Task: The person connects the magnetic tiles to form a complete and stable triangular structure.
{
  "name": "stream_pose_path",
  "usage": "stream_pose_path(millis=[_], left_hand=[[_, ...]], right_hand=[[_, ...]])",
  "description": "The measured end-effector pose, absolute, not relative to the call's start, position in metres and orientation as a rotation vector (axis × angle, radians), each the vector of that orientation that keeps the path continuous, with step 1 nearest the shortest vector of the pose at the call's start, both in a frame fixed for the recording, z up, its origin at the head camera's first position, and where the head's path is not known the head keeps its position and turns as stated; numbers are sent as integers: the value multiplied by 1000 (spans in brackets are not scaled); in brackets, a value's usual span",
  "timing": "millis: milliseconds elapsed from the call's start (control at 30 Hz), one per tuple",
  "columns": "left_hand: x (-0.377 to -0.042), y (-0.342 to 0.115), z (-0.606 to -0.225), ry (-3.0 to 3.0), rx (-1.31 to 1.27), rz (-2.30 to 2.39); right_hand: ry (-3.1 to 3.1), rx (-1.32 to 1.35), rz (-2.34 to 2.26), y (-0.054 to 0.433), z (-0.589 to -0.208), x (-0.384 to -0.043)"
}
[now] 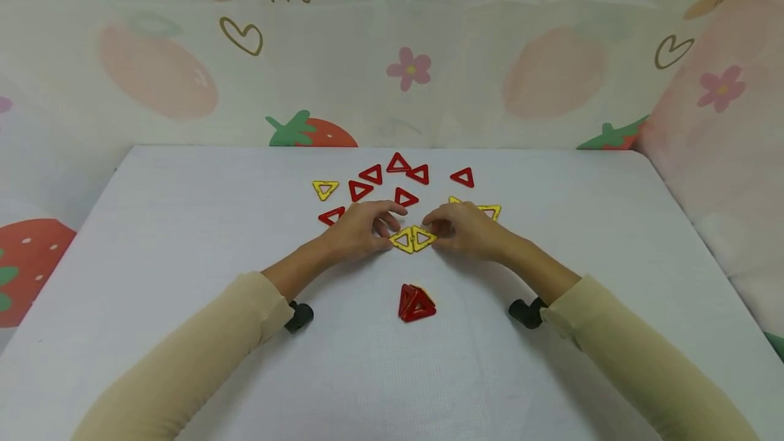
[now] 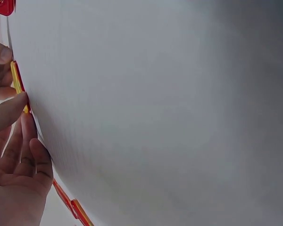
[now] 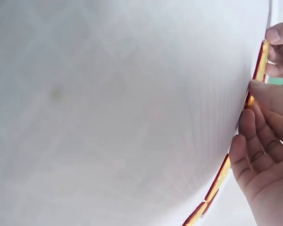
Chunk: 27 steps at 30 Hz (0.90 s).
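Two yellow triangular magnetic tiles (image 1: pixel 413 239) lie edge to edge between the hands, forming a diamond. At the diamond's left corner, my left hand (image 1: pixel 358 226) pinches one tile between thumb and fingers. My right hand (image 1: pixel 471 230) pinches the opposite corner. Both wrist views show the tiles edge-on, with yellow (image 2: pixel 16 77) on the upper side and a red edge (image 3: pixel 258 66) beneath, close over the table. Nearer the body stands a small pyramid (image 1: pixel 419 306) of red tiles with a yellowish edge at its back right.
Several loose red triangle tiles (image 1: pixel 360 195) are scattered beyond the hands on the white table (image 1: pixel 202 223). A yellow triangle tile (image 1: pixel 318 189) lies at the far left of them. More yellow tiles (image 1: pixel 495 212) show partly behind the right hand.
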<state>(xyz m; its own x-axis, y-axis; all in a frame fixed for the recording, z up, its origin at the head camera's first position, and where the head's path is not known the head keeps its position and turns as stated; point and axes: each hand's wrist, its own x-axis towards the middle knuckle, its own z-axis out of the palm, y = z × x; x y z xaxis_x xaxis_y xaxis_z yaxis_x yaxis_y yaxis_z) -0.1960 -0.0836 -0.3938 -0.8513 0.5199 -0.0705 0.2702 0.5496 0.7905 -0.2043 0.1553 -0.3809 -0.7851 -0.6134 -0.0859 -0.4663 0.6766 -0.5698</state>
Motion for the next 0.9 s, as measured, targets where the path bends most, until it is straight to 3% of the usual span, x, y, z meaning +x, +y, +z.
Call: stream_pose_path(millis=[900], left_hand=[[-193, -83, -390, 2485, 699, 1267]], right_hand=[[2598, -918, -850, 155, -384, -205]])
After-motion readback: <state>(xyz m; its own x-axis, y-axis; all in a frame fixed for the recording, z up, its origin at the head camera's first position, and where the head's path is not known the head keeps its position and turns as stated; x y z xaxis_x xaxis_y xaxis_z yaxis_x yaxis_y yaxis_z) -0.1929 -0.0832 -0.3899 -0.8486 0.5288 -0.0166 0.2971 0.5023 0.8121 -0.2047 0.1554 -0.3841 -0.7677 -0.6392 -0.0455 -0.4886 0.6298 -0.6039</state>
